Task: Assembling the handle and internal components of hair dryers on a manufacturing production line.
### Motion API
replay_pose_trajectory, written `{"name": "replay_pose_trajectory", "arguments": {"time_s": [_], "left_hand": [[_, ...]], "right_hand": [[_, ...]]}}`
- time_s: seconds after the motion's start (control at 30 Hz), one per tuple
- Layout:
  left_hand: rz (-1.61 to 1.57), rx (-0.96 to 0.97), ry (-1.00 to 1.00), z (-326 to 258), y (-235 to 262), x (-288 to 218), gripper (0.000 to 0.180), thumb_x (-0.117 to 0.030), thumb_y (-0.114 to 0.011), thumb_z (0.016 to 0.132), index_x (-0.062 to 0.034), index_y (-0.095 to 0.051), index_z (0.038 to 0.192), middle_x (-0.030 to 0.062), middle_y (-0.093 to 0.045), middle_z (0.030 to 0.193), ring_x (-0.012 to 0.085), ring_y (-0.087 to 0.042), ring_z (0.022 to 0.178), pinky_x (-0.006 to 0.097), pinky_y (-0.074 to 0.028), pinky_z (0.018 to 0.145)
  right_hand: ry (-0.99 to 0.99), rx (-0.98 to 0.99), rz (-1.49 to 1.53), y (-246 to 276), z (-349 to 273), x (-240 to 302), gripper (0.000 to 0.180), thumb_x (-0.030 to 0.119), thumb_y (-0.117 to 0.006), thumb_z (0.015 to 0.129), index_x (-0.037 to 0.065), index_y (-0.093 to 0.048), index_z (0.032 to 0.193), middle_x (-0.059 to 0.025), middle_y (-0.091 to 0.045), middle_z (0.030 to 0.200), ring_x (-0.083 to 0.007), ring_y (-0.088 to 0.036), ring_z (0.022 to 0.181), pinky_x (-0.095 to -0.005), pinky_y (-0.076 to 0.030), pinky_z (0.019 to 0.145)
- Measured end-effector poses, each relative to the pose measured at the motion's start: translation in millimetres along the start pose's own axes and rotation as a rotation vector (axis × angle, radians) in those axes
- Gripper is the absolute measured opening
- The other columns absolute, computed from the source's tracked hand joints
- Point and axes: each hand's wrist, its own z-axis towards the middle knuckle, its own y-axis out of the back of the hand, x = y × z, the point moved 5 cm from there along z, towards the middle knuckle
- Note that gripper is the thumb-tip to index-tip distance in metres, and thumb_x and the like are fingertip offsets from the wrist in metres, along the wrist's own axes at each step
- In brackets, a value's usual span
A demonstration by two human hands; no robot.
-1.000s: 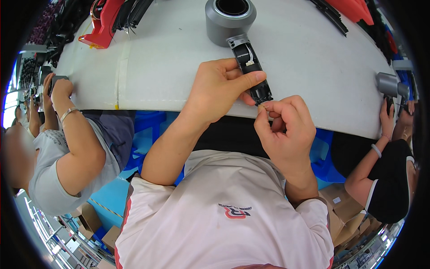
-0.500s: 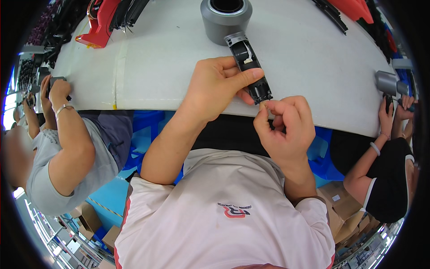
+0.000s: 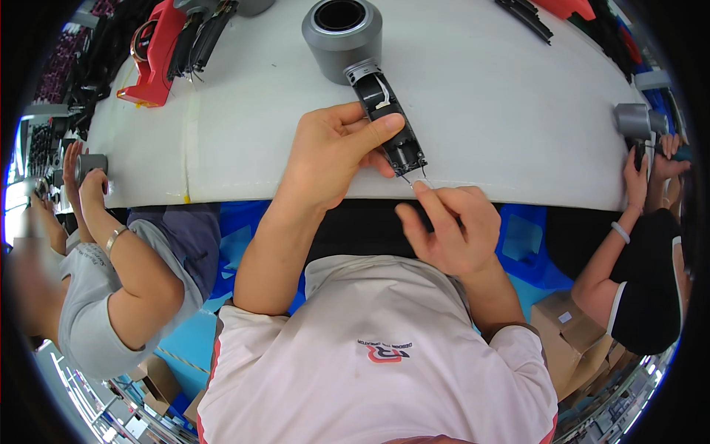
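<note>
A hair dryer with a grey barrel (image 3: 342, 37) lies on the table, its black handle (image 3: 405, 148) pointing toward me with the inside exposed. White wires with a small connector show inside the handle's upper part. My left hand (image 3: 329, 148) is closed around the handle, thumb on top and fingers beneath. From the handle's near end stick out two thin dark leads (image 3: 409, 180). Just below them is my right hand (image 3: 455, 226), thumb and index finger apart, the other fingers loosely bent. The index fingertip is close to the lead ends; whether it touches them I cannot tell.
On the white table (image 3: 503, 126), a red tape dispenser (image 3: 153, 63) stands at the far left beside bundled black wires (image 3: 198, 41). Black strips (image 3: 525, 18) lie far right. Co-workers on both sides handle similar grey parts. Cardboard boxes (image 3: 566, 333) are on the floor.
My right thumb and index finger, pinched at the handle's end before, have parted and drawn slightly down, exposing the leads. The hair dryer and my left hand appear shifted left in view.
</note>
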Motion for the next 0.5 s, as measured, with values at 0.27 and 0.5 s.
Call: {"name": "replay_pose_trajectory", "arguments": {"time_s": [0.27,0.5], "left_hand": [[0.014,0.005,0.005,-5.0,4.4,4.2,0.027,-0.015,-0.076,0.097,0.0092,-0.071,0.107,0.0112,-0.074,0.088,0.0147,-0.069,0.07,0.026,-0.054,0.056],[-0.007,0.029,0.011,-3.5,4.6,4.7,0.025,-0.015,-0.075,0.097,0.008,-0.071,0.106,0.011,-0.074,0.087,0.0148,-0.069,0.069,0.025,-0.053,0.056]], "right_hand": [[-0.04,-0.105,0.014,-1.1,2.3,-0.8,0.035,0.004,-0.088,0.076,0.0,-0.074,0.107,-0.0084,-0.068,0.098,-0.0233,-0.063,0.072,-0.0326,-0.05,0.06],[0.047,-0.046,-0.001,-13.7,-5.5,-3.1,0.031,-0.005,-0.076,0.075,-0.008,-0.072,0.106,-0.0154,-0.067,0.098,-0.0294,-0.067,0.079,-0.0367,-0.056,0.067]]}}
